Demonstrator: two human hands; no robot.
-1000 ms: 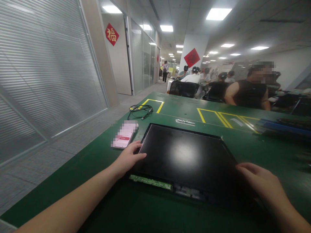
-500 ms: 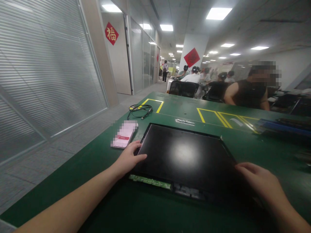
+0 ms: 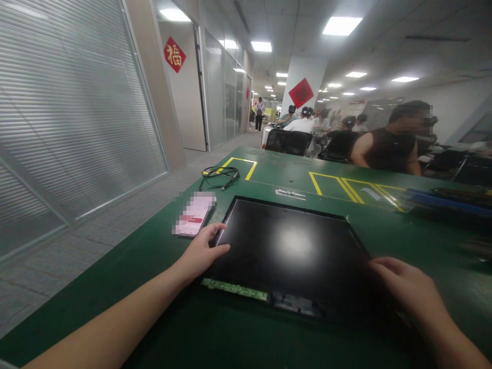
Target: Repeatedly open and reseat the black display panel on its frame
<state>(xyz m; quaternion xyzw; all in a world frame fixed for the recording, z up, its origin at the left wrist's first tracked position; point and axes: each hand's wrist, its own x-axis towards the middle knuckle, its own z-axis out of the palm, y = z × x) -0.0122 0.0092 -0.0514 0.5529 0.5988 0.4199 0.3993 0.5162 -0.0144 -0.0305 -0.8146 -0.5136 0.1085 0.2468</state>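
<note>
A black flat display panel [image 3: 292, 246] lies face up on the green table [image 3: 269, 169], with a narrow green circuit strip [image 3: 234, 289] along its near edge. My left hand [image 3: 200, 253] grips the panel's left edge near the front corner, thumb on top and fingers curled at the rim. At the right edge, my right hand [image 3: 407, 289] closes over the panel's side, fingers bent around it. Both forearms reach in from the bottom of the view.
A phone [image 3: 194, 214] lies just left of the panel, and a coiled black cable [image 3: 221, 177] farther back. Yellow tape lines [image 3: 346, 184] mark the table. Blue and dark items [image 3: 442, 200] sit at the right. A person in a dark top [image 3: 388, 148] sits behind the table; others sit farther off.
The view has shifted very slightly. Both hands stay on the panel's edges and the panel has not visibly moved.
</note>
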